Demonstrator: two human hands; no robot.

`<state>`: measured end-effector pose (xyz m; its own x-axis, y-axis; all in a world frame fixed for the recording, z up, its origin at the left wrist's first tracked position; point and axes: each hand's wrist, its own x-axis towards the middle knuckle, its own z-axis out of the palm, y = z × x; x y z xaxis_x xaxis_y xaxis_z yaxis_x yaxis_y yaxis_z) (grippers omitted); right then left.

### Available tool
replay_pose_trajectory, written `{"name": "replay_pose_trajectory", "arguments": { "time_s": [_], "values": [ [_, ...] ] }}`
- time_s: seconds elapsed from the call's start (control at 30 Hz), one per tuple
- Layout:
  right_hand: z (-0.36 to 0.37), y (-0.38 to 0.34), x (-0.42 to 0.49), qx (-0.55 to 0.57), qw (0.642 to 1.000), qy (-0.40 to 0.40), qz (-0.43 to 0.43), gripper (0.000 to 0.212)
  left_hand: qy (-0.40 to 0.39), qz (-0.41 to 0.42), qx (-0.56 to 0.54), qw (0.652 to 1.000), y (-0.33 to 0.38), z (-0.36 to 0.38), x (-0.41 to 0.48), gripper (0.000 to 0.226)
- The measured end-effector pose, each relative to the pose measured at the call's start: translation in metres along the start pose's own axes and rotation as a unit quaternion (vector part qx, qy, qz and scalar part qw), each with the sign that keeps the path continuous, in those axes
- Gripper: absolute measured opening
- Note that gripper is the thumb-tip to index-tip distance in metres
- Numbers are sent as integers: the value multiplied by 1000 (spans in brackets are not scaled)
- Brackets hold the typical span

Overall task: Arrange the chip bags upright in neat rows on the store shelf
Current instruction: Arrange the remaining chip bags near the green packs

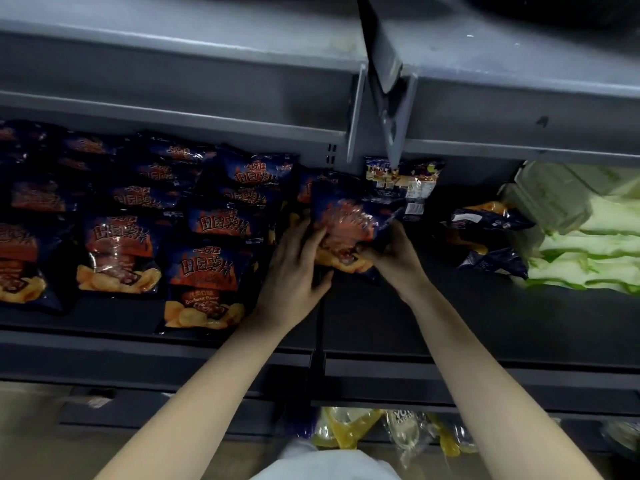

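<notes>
A dark blue barbecue chip bag (349,223) stands tilted at the middle of the grey shelf (450,317). My left hand (294,268) grips its lower left edge and my right hand (394,254) grips its lower right corner. Left of it, several matching bags (204,278) stand in rows leaning back. A bag (405,181) turned back side out stands behind the held one. Two more dark blue bags (491,237) lie flat to the right.
Pale green packets (585,251) fill the right end of the shelf. The grey upper shelf (207,98) and its bracket (391,109) overhang the bags. Yellow and clear packets (381,434) sit on the lower shelf.
</notes>
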<state>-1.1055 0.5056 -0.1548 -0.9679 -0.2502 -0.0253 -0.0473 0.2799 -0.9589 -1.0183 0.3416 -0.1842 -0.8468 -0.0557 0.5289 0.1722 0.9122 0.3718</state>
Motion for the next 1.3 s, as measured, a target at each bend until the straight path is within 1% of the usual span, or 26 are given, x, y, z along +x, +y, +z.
{"name": "replay_pose_trajectory", "arguments": {
  "time_s": [0.07,0.1,0.2,0.27,0.37,0.5,0.57,0.67,0.73,0.83,0.9,1.1,1.2,1.3],
  "values": [
    [8,4,2,-44,998,-31,-24,48,-27,2,71,997,-2,8,-10,70],
    [11,6,4,-56,997,-34,-31,50,-38,2,102,994,-3,11,-14,70],
    [22,8,9,-93,994,-8,-49,53,-63,-10,141,988,-6,16,-23,63],
    [29,11,12,-117,991,23,-53,55,-69,-20,136,988,-9,19,-28,59],
    [35,20,17,-149,986,55,-45,62,-84,-37,111,990,-11,21,-28,59],
    [41,31,10,-139,987,74,-29,71,-108,-50,102,988,-10,20,-28,64],
    [43,35,4,-157,983,90,-39,73,-118,-54,98,987,-10,19,-28,66],
    [46,36,0,-171,977,108,-63,72,-126,-55,98,986,-10,19,-28,67],
    [49,35,-1,-186,974,106,-71,72,-126,-58,94,986,-10,19,-28,67],
    [53,35,-5,-248,963,74,-78,69,-128,-70,88,985,-9,19,-28,68],
    [55,34,-7,-282,953,67,-87,67,-128,-77,86,985,-8,18,-28,70],
    [59,32,-11,-365,924,87,-68,68,-137,-77,83,984,-7,16,-28,70],
    [61,33,-11,-378,919,92,-56,68,-135,-72,85,985,-9,17,-29,68],
    [59,33,-13,-397,913,90,-39,69,-124,-60,86,987,-13,20,-30,61]
  ]
}}
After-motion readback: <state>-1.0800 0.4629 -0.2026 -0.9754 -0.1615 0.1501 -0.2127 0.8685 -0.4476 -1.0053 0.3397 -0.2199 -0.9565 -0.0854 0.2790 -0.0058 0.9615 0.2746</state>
